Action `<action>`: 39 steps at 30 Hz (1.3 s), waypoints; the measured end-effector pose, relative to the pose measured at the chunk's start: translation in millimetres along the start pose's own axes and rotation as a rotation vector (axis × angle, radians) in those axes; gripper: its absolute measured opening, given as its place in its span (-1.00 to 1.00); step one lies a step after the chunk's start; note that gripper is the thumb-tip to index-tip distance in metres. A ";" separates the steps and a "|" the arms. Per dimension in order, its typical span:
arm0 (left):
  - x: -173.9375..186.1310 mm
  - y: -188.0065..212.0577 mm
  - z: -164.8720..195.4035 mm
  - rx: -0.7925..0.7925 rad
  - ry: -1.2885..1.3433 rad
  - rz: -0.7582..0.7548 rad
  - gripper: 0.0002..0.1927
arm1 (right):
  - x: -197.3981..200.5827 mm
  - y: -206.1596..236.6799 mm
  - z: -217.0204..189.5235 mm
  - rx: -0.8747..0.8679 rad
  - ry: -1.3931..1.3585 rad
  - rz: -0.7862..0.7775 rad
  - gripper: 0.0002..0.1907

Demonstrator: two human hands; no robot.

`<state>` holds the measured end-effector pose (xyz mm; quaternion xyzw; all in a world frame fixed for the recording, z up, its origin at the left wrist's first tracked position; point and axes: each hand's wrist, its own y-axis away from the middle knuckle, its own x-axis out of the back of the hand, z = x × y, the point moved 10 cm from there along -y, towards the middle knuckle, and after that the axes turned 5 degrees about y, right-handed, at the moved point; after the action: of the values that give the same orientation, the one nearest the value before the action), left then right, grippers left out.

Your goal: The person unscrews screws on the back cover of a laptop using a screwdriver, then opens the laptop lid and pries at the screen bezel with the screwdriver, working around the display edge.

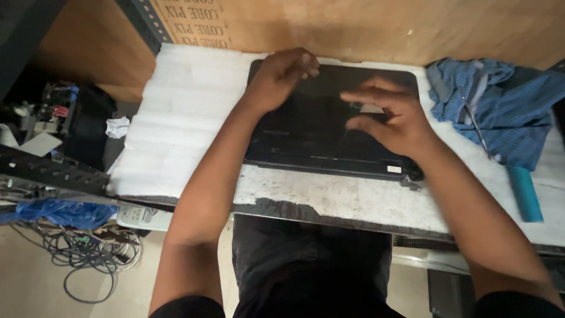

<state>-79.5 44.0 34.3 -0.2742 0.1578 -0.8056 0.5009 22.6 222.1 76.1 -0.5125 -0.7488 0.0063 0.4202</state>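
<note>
Near the back edge of the white foam-padded worktop point(176, 118) lies a flat black laptop point(306, 135), its far left corner pinned by the left hand point(282, 73) with fingers curled, seemingly to steady it, while the right hand point(388, 118) hovers spread and empty over its right half.

There is a worn white table point(329, 200) with a dark, chipped front edge. A sheet of white foam point(182, 118) covers its left part. A flat black laptop point(306, 141) lies in the middle, partly on the foam. On the right side lies a crumpled blue checked cloth point(506, 112). A thin metal tool point(478, 131) rests on the cloth. A teal tube-shaped thing point(525, 193) lies near the table's front right edge.
</note>
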 end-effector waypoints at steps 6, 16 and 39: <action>16.2 2.9 -10.2 -0.006 0.000 0.110 -0.67 | 5.8 2.5 -22.6 0.251 0.012 0.025 -0.61; 14.8 5.3 -23.8 0.074 -0.061 0.096 -0.60 | 10.2 7.0 -34.9 0.320 0.237 0.156 -0.50; -137.5 47.1 37.1 0.282 -0.895 -0.744 0.50 | 13.4 10.4 10.1 0.113 -0.022 -0.038 -0.51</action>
<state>24.5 146.5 0.0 -0.5547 -0.2836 -0.7463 0.2344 22.4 241.6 73.3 -0.4736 -0.7613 0.0462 0.4404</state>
